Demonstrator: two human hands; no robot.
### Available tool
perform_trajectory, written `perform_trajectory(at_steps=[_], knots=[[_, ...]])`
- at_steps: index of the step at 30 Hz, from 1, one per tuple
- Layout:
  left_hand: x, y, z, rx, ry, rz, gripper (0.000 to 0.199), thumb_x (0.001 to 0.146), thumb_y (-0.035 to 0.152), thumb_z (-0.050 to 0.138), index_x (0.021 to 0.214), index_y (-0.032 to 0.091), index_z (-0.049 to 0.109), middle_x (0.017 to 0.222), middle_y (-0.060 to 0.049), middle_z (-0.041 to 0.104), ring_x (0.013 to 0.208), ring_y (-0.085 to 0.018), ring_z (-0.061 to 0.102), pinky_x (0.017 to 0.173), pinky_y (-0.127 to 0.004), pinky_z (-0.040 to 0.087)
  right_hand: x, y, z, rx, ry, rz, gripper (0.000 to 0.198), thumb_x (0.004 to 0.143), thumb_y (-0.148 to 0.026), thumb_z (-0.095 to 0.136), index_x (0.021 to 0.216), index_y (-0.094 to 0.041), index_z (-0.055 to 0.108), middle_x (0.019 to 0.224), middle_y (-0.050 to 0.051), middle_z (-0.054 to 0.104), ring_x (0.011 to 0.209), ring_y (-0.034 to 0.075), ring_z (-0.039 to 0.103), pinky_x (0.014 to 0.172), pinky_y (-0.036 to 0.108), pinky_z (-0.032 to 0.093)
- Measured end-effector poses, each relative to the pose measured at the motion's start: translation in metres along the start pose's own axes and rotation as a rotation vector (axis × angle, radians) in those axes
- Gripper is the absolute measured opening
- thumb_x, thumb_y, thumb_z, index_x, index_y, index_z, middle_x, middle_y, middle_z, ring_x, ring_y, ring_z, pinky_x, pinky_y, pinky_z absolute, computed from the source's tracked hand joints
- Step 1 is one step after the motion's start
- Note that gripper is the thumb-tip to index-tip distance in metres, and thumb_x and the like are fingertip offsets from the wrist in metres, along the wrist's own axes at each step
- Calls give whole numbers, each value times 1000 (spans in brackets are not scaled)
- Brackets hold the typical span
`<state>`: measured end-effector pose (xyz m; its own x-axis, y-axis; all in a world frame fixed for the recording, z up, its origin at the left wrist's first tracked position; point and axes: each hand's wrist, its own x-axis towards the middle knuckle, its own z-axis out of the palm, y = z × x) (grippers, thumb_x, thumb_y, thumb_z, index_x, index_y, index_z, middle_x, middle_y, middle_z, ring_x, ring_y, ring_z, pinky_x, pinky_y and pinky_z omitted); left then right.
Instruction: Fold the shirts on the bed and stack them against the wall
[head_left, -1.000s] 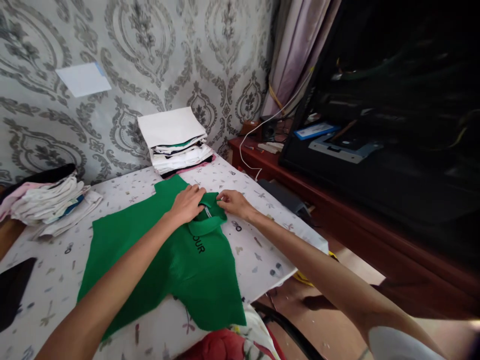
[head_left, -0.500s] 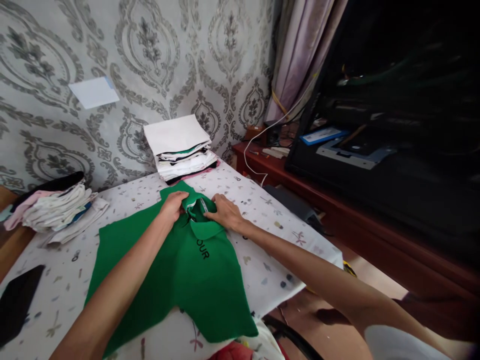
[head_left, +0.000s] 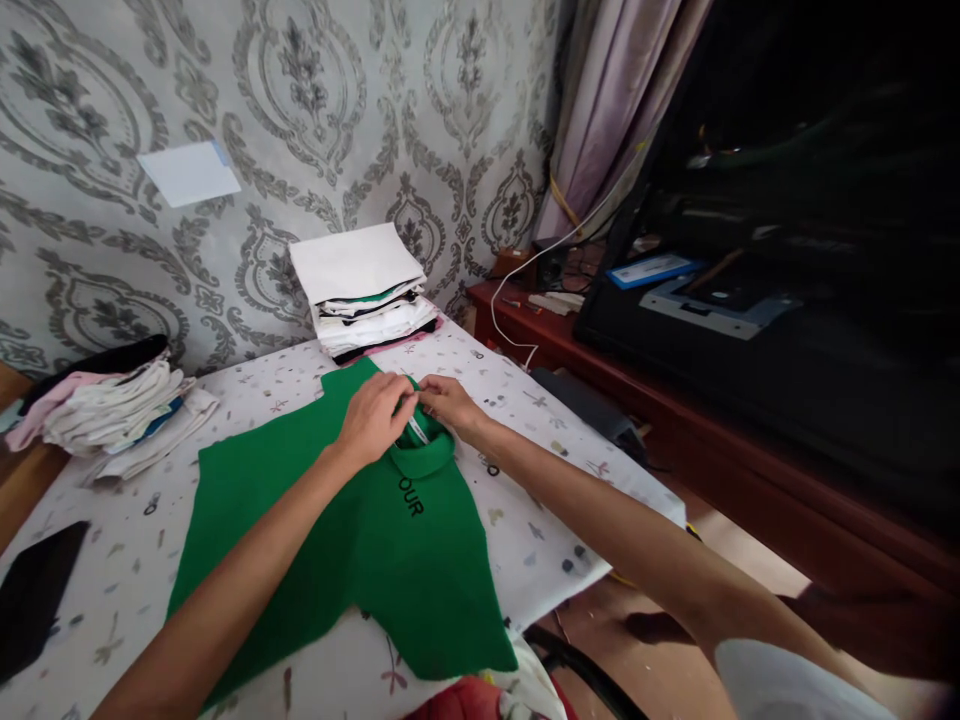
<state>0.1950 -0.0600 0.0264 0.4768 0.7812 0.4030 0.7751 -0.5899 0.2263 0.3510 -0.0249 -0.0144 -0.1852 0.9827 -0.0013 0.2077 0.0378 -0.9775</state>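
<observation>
In the head view, the white-topped stack [head_left: 360,265] of folded clothes sits at the wall side of the patterned tablecloth [head_left: 532,550]. A green shirt [head_left: 337,520] lies spread, front up, on the near side of that stack, its far sleeve [head_left: 346,377] just beside the stack's foot. Both hands are at the collar [head_left: 427,460]: the left hand [head_left: 377,412] has its fingers curled, seeming to pinch the collar edge, and the right hand [head_left: 451,405] takes the same edge between thumb and fingertips. The two nearly meet, so the exact grip is partly hidden.

What could go wrong? An uneven pull — one hand tugging harder than the other — might twist the collar and drag the body into creases. A sharp tug could also bring the far sleeve against the stack and disturb it. The near sleeve [head_left: 457,640], farthest from the stack, lies close to the table edge; it might slip over if the shirt shifted that way.

The shirt's long axis runs slantwise: the neck end points right and slightly away, to the near right of the stack, while the hem [head_left: 193,540] lies to the stack's near left — partly behind the left forearm.
</observation>
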Motion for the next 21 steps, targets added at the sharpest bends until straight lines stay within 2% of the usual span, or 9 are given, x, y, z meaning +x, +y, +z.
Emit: perform_trajectory(at_steps=[3, 6, 9, 12, 17, 21], knots=[[-14, 22, 2, 60, -248, 55, 34, 99, 43, 48, 78, 19, 60, 81, -6, 66, 85, -24, 58, 78, -37, 42, 7, 2, 1, 141, -7, 95, 11, 76, -20, 57, 69, -21, 48, 56, -6, 49, 53, 11, 47, 52, 22, 37], [-33, 32, 4, 115, -351, 138, 28, 97, 40, 53, 79, 18, 59, 82, -6, 67, 88, -25, 59, 80, -39, 40, 17, 5, 0, 238, 5, 167, 17, 74, -18, 61, 66, -21, 46, 52, -7, 44, 48, 9, 42, 47, 21, 31], [-48, 31, 0, 92, -300, 214, 16, 97, 29, 53, 85, 20, 59, 83, -3, 65, 88, -22, 58, 86, -39, 39, 24, 7, -1, 308, 14, 214, 18, 75, -17, 60, 66, -21, 46, 51, -8, 42, 46, 9, 38, 45, 21, 28], [-56, 27, -5, 12, -240, 262, 13, 96, 24, 53, 85, 20, 58, 84, -2, 63, 89, -20, 57, 92, -39, 39, 25, 6, -1, 353, -1, 250, 16, 77, -18, 60, 68, -21, 47, 52, -7, 44, 47, 10, 40, 46, 22, 32], [-62, 20, -6, -135, -208, 239, 9, 94, 19, 53, 86, 21, 57, 91, -3, 67, 99, -20, 60, 98, -41, 39, 15, 4, 0, 336, -75, 269, 13, 84, -28, 56, 74, -21, 53, 60, -2, 56, 52, 13, 49, 51, 26, 41], [-62, 19, 1, -175, -177, 221, 6, 92, 19, 55, 88, 21, 58, 96, -4, 69, 101, -20, 61, 98, -41, 40, 6, 5, -7, 212, -4, 220, 15, 88, -29, 55, 76, -21, 51, 58, -5, 51, 52, 11, 47, 53, 24, 40]])
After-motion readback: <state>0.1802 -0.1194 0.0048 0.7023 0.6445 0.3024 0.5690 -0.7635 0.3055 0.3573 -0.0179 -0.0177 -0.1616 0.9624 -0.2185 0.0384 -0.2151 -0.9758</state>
